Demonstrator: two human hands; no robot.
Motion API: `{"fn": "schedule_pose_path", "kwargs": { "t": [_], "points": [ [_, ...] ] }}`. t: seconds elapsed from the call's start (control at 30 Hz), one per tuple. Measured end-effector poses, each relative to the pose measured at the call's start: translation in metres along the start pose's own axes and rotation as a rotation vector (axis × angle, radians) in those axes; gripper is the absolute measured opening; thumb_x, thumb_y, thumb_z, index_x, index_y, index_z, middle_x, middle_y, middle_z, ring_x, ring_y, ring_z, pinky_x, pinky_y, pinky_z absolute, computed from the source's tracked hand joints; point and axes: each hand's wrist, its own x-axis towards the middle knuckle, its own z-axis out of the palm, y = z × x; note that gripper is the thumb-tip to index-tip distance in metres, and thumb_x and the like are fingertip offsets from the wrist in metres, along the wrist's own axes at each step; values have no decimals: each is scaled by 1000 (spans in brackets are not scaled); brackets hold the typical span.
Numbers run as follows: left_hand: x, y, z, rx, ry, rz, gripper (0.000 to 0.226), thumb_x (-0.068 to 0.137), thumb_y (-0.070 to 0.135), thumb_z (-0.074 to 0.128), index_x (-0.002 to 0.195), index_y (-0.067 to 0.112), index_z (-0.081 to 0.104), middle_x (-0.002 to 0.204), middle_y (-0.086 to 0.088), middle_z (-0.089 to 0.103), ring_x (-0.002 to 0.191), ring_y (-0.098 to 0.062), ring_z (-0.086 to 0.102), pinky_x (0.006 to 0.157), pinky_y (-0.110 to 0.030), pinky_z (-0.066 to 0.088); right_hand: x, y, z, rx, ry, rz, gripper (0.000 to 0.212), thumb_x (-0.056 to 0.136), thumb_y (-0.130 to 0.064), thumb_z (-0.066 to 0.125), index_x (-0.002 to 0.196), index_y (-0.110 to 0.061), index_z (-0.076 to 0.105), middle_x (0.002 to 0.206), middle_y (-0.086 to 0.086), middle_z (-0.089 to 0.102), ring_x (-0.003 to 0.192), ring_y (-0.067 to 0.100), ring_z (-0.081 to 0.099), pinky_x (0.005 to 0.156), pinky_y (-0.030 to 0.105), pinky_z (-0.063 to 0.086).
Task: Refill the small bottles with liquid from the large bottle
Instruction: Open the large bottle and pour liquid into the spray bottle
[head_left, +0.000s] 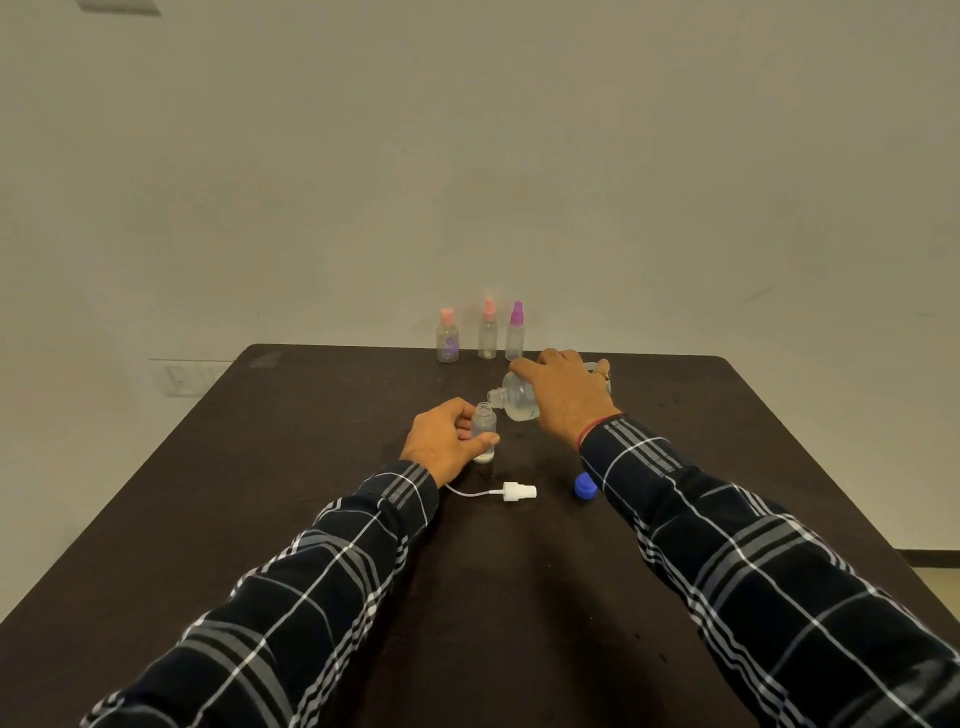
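My left hand (447, 439) grips a small clear bottle (484, 427) that stands uncapped and upright on the dark table (260, 493). My right hand (563, 397) holds the large clear bottle (514, 397) tipped on its side, its open neck just above the small bottle's mouth. A little whitish liquid shows at the small bottle's base. The small bottle's white spray pump (514, 491) with its thin tube lies on the table in front of my left wrist. A blue cap (585, 487) lies beside my right forearm.
Three small capped bottles stand in a row at the table's far edge: a pink-capped one (447, 338), a second pink-capped one (488, 332) and a purple-capped one (515, 332). A plain wall rises behind the table.
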Motion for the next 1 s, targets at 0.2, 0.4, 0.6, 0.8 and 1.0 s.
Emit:
{"fn": "schedule_pose_path", "kwargs": {
  "t": [0.2,0.4,0.6,0.8,1.0],
  "points": [
    [0,-1,0,-11,1,-3,29,83,24,82,106,22,63,92,14,65,80,0,62,74,-13,51,0,0,0,2,-4,3,70,85,-20,75,144,-34,40,138,8,47,136,32,37,109,72,26],
    [1,-1,0,5,-1,-1,30,84,26,82,107,22,62,93,13,65,82,0,62,74,-13,51,2,0,0,-7,5,-2,70,85,-20,75,145,-34,40,138,8,47,136,31,38,109,70,28],
    [1,-2,1,20,3,-1,31,84,27,81,109,20,63,94,12,64,82,-1,61,72,-12,49,2,1,1,-9,11,-11,70,85,-21,75,145,-33,40,139,8,47,136,31,38,110,67,30],
    [2,-3,0,24,-5,-7,32,84,28,81,108,22,61,95,12,64,83,-2,61,75,-14,49,2,8,19,133,-4,19,72,82,-28,78,142,-33,39,138,4,49,130,30,44,105,62,37],
    [4,-4,0,36,-8,18,30,83,29,82,104,25,60,97,10,66,86,-3,63,78,-16,51,0,18,36,507,22,56,79,69,-26,87,134,-31,42,130,6,54,120,30,51,100,51,48]
  ]
}}
